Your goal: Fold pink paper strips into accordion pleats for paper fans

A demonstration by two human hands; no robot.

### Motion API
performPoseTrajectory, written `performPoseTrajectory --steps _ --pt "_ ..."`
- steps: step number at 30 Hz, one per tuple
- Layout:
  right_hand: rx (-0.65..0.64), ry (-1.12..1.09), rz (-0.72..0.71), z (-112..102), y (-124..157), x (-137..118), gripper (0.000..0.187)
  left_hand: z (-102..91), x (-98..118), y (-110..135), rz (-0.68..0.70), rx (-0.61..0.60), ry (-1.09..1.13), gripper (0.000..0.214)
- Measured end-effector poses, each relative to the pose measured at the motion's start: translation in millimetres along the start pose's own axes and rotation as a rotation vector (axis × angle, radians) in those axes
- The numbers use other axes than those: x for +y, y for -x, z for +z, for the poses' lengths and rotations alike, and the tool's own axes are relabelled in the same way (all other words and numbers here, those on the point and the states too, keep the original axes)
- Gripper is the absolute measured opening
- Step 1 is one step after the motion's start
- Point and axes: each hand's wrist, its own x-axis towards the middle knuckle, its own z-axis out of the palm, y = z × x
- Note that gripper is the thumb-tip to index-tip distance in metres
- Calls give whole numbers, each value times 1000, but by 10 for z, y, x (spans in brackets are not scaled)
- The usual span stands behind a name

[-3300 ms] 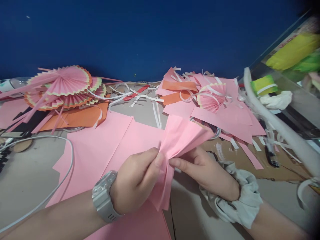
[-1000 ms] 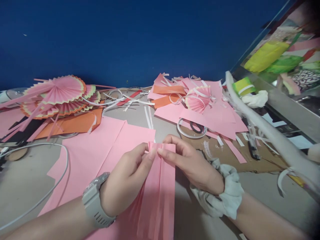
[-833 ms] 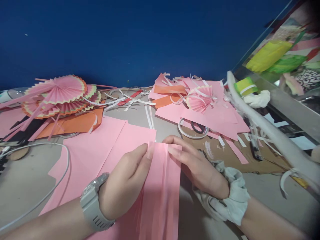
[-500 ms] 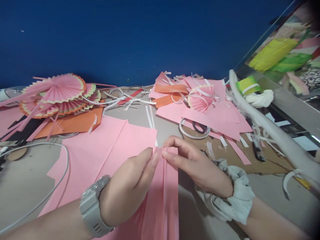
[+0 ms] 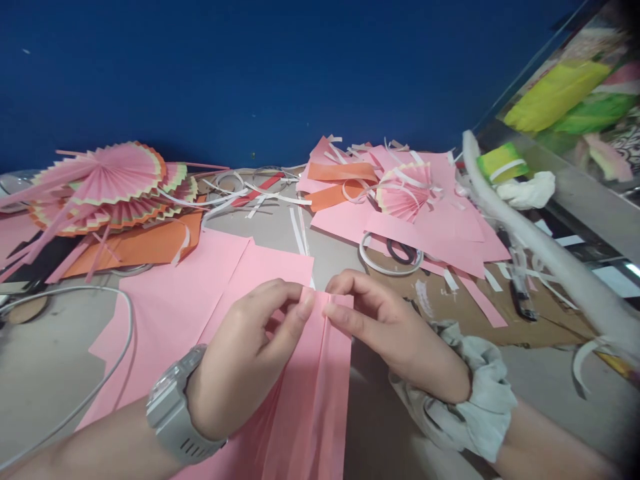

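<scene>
A pink sheet of paper [image 5: 327, 380] with lengthwise pleats hangs between my hands, its top edge pinched on both sides. My left hand [image 5: 255, 347], with a grey watch [image 5: 180, 413] on the wrist, grips the edge between thumb and forefinger. Close beside it, my right hand [image 5: 380, 327] pinches the same edge at a fold, thumb in front and fingers behind. A pale fabric scrunchie [image 5: 465, 387] circles my right wrist. Under and left of my left hand lie flat pink sheets [image 5: 175, 293]. The lower end of the pleated paper runs out of view.
Pleated paper fans [image 5: 115, 173] are stacked at the left on orange paper [image 5: 135, 250]. Pink sheets and a smaller fan [image 5: 405, 190] lie at the back right, beside white strips and a roll of tape [image 5: 390, 263]. A white cable [image 5: 127, 320] curves at left; a pale tube [image 5: 540, 247] slants at right.
My left hand has shifted slightly left, its forefinger lifting into a more bent pinch. The pleated paper tilts a little further left at its lower end. The view has shifted slightly.
</scene>
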Motion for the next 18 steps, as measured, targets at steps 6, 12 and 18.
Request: performPoseTrajectory --steps 6,12,18 --pt "-7 9 7 38 14 14 17 -14 28 37 22 -16 22 18" --pt "-60 -55 -36 30 36 2 18 -3 -18 51 34 -25 -12 14" --pt "-35 -44 -52 42 33 12 14 35 -17 106 -3 9 -42 12"
